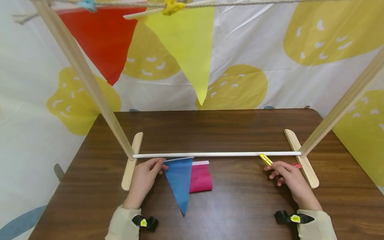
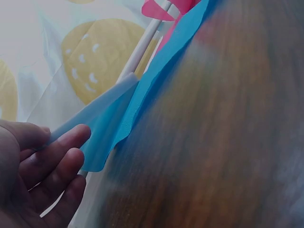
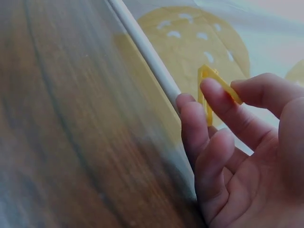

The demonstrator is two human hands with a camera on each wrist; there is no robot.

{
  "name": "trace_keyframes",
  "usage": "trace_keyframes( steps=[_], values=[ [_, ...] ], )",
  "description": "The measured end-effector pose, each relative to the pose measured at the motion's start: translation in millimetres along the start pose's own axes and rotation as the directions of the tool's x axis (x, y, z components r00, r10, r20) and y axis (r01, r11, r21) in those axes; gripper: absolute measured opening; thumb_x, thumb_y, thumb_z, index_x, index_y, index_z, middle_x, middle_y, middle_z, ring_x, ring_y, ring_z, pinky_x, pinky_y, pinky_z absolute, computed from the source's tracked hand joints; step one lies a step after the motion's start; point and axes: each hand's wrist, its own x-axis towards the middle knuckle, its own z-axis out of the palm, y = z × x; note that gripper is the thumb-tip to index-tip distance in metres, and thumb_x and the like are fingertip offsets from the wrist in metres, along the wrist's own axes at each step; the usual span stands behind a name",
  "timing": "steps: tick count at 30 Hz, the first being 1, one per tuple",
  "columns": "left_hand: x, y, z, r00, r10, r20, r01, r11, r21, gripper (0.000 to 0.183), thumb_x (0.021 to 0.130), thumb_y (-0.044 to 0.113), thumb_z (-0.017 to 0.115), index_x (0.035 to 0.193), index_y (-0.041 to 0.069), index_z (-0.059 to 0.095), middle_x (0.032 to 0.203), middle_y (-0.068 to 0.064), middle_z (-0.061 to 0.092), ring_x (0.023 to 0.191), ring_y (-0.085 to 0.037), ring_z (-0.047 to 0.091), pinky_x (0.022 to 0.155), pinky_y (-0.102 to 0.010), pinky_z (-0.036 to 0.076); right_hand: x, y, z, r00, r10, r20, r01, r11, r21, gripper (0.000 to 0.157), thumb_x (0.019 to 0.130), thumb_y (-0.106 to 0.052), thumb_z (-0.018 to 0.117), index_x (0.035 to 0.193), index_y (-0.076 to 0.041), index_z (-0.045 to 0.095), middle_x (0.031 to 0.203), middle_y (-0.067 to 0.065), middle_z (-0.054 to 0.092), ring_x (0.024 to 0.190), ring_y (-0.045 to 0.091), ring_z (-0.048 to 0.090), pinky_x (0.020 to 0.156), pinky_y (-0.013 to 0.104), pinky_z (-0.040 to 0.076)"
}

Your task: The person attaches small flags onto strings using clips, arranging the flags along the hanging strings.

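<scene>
Cloth pennant [image 1: 180, 180], plastic clip [image 1: 265, 159], glossy tabletop [image 1: 240, 203]

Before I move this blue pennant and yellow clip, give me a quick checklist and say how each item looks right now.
1. Left hand on the blue pennant: ok, it pinches one end of the top edge.
2. Right hand on the yellow clip: ok, pinched between thumb and finger.
3. Clip's mouth open: cannot tell.
4. Free stretch of rope: ok, no pennant shows to the right of the yellow pennant.
5. Blue pennant up at the rope, if that's where it's going: not ok, it is low down, near the white rod.
6. Blue pennant apart from the pink flag: cannot tell, their edges meet in the head view.
</scene>
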Motion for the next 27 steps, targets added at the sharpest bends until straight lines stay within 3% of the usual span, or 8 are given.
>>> trace_keyframes(
  steps=[10,15,18,23,27],
  values=[
    [-0.3,-0.4,0.1,1.000,-0.015,0.004,0.015,1.000,-0.013,0.019,0.088,0.030,0.056,0.099,0.019,0.067,0.073,0.012,0.065,0.064,-0.006,0.057,0.058,-0.026,0.045,-2.0,0.0,-2.9,1.000,-0.015,-0.014,0.017,0.987,0.160,0.030,0.093,-0.025,0.048,0.095,0.003,0.058,0.088,-0.002,0.064,0.069,0.011,0.056,0.047,0.024,0.040],
    [-0.5,-2.8,0.1,0.997,0.064,-0.050,-0.058,0.993,0.103,0.014,0.083,0.034,0.061,0.088,0.023,0.068,0.074,0.011,0.060,0.065,-0.006,0.052,0.059,-0.027,0.043,-1.6,-0.3,-3.7,0.999,-0.046,-0.017,0.049,0.971,0.234,0.024,0.093,-0.021,0.048,0.093,0.002,0.057,0.090,0.001,0.064,0.072,0.012,0.057,0.047,0.024,0.040],
    [0.2,-4.0,0.1,0.991,0.111,-0.078,-0.101,0.988,0.119,0.015,0.083,0.036,0.061,0.086,0.022,0.068,0.080,0.011,0.058,0.070,-0.006,0.050,0.063,-0.027,0.043,-1.1,0.0,-4.4,0.998,-0.049,-0.029,0.055,0.965,0.255,0.022,0.093,-0.021,0.047,0.091,-0.002,0.058,0.088,0.002,0.063,0.075,0.012,0.057,0.047,0.024,0.040],
    [0.6,-5.0,-0.1,0.989,0.114,-0.091,-0.107,0.991,0.079,0.023,0.085,0.041,0.056,0.087,0.021,0.068,0.080,0.012,0.057,0.072,-0.005,0.051,0.064,-0.027,0.044,-1.5,1.2,-4.1,0.998,-0.036,-0.048,0.048,0.960,0.274,0.018,0.093,-0.021,0.047,0.088,-0.010,0.059,0.081,0.000,0.063,0.076,0.011,0.055,0.049,0.023,0.040],
    [0.2,-4.6,0.0,0.991,0.109,-0.079,-0.101,0.990,0.098,0.020,0.085,0.037,0.057,0.089,0.021,0.068,0.079,0.012,0.059,0.070,-0.005,0.051,0.063,-0.027,0.044,-1.6,1.3,-3.2,0.998,-0.030,-0.059,0.045,0.960,0.275,0.015,0.092,-0.019,0.049,0.087,-0.009,0.060,0.080,0.000,0.063,0.075,0.011,0.055,0.049,0.023,0.040]
  ],
)
